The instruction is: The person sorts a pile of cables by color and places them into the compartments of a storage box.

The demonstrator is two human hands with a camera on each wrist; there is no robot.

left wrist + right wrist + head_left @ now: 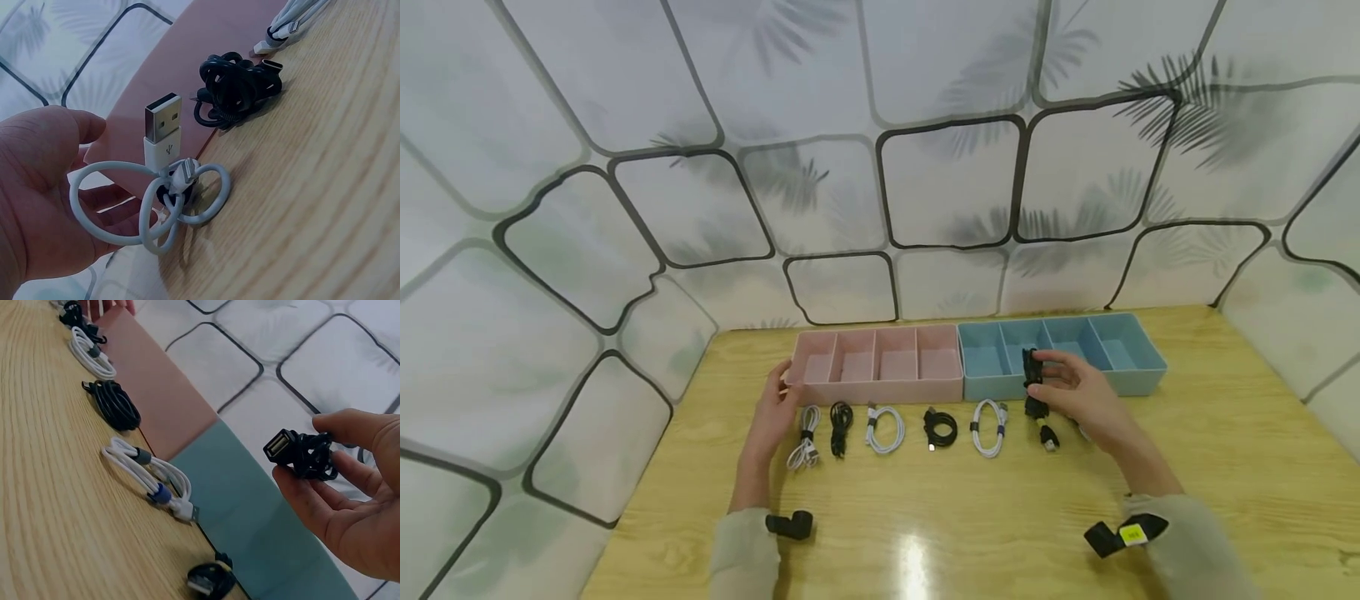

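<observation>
At the left end of the pink divided box (876, 392), my left hand (771, 417) grips the corner, thumb in front. A bundled white USB cable (164, 147) lies just beside that hand. My right hand (1081, 400) pinches a coiled black cable (309, 456) between thumb and fingers, raised before the blue divided box (1000, 389). Its USB socket end faces the right wrist view. Below it on the table rests another black cable (1047, 435) with a yellow tie. A small pale thing behind my right hand is mostly hidden.
Along the boxes' front lie a black cable (841, 427), a white looped cable (886, 430), a coiled black cable (941, 428) and a white cable (988, 428) with a blue tie. Both boxes stand end to end on the wooden table (865, 517), near the patterned backdrop (951, 183).
</observation>
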